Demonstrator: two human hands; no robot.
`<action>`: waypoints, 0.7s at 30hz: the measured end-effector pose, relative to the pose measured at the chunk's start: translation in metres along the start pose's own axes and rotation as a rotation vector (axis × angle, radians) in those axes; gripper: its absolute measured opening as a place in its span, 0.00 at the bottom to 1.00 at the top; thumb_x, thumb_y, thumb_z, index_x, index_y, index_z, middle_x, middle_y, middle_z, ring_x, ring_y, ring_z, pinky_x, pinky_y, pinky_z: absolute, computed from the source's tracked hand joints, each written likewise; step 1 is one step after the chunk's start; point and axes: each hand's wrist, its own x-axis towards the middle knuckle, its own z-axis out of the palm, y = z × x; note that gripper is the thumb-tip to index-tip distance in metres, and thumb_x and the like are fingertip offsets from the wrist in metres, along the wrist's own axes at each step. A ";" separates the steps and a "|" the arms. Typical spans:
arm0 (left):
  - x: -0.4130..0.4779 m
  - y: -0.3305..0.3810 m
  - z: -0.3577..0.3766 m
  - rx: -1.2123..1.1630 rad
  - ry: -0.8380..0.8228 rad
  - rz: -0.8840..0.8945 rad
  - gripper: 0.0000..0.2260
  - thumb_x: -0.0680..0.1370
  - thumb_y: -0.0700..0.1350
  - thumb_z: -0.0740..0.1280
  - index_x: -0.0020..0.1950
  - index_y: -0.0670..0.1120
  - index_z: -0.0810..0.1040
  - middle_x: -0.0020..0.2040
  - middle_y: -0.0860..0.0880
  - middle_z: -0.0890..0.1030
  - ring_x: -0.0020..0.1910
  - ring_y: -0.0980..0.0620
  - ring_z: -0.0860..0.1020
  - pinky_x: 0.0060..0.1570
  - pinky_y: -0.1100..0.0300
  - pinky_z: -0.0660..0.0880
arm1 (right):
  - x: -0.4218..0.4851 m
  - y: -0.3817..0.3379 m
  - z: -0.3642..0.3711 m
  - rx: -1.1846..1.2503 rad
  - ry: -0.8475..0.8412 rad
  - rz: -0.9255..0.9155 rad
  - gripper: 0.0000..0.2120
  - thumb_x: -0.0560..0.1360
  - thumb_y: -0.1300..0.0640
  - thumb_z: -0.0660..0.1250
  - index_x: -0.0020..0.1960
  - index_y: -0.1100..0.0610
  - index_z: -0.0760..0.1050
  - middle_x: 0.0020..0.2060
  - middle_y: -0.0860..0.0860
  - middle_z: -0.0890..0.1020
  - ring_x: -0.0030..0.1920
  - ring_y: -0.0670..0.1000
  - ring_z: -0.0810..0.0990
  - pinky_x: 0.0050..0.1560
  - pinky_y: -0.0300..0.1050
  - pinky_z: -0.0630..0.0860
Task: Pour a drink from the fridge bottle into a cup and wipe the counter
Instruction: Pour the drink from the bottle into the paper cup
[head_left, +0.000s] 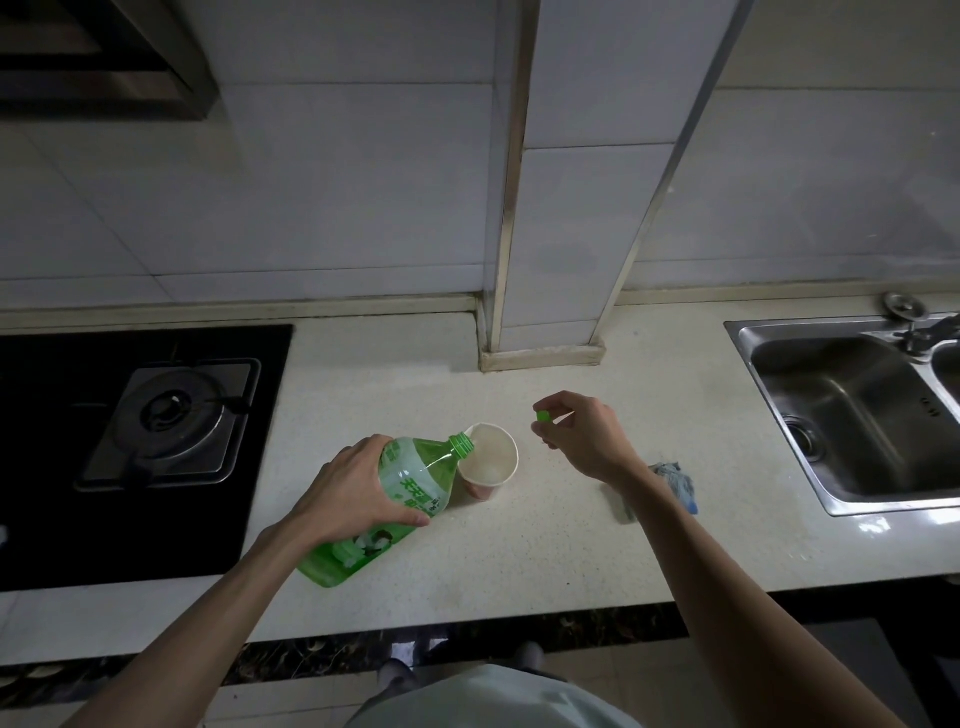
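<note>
Green bottle (415, 480), grasped by left grip (348, 493), tips over cup (491, 460); right grip (582, 436) pinches cap (543, 415).

Dim kitchen, white tiled wall (332, 182) ran behind pale speckled countertop (519, 561), tiled column (587, 208) with metal corner trims jutted onto it mid-span, black glass gas hob (52, 467) was inset left, stainless sink (852, 415) inset right, range hood (93, 57) hung top left, pale floor (291, 696) showed below.

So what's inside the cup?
Inside the cup I see its pale wall and bottom. The mouth of the green bottle tips over the left rim and covers that bit. I cannot tell if any drink is in yet.
</note>
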 end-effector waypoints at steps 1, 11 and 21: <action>-0.001 0.000 0.000 -0.001 0.001 0.000 0.42 0.59 0.66 0.79 0.66 0.51 0.68 0.59 0.54 0.74 0.55 0.54 0.75 0.51 0.57 0.75 | 0.000 0.000 0.000 0.000 0.001 0.002 0.14 0.76 0.58 0.70 0.61 0.59 0.78 0.53 0.54 0.83 0.42 0.49 0.83 0.38 0.31 0.74; -0.004 -0.002 0.002 0.014 -0.006 -0.004 0.42 0.57 0.68 0.78 0.65 0.52 0.68 0.57 0.54 0.75 0.53 0.54 0.75 0.51 0.55 0.76 | -0.002 -0.001 -0.001 0.012 -0.006 0.007 0.13 0.76 0.59 0.70 0.60 0.59 0.78 0.53 0.54 0.83 0.43 0.51 0.83 0.38 0.32 0.74; -0.004 -0.003 0.001 0.031 -0.002 -0.001 0.42 0.57 0.68 0.78 0.64 0.52 0.68 0.56 0.55 0.74 0.53 0.54 0.75 0.50 0.56 0.76 | -0.005 -0.001 -0.002 0.006 -0.023 0.011 0.14 0.76 0.58 0.71 0.60 0.58 0.78 0.53 0.53 0.82 0.43 0.50 0.83 0.40 0.36 0.76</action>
